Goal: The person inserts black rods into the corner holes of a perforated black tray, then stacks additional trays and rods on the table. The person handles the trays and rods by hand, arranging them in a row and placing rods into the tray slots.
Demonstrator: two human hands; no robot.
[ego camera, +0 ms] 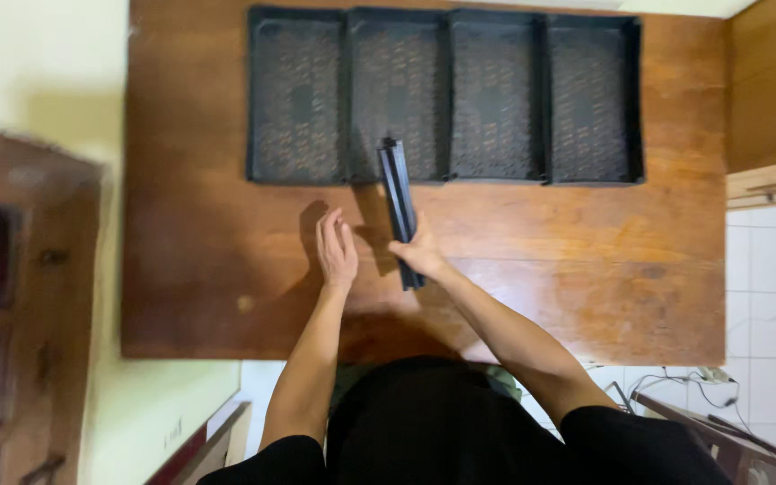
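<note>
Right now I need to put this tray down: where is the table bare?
Bare wood lies left of the left hand, out to the table edge, and right of the right hand, below the tray row. The far edge is crowded with trays; the held tray fills the middle.

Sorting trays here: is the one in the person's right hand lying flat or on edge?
On edge: the held tray shows only its thin side in the right hand.

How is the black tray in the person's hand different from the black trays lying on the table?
The held tray stands on edge, so only its thin side shows; the four trays on the wooden table lie flat, showing patterned bottoms. The right hand grips the held one; nothing touches the four. The left hand is open beside it. All are black.
</note>
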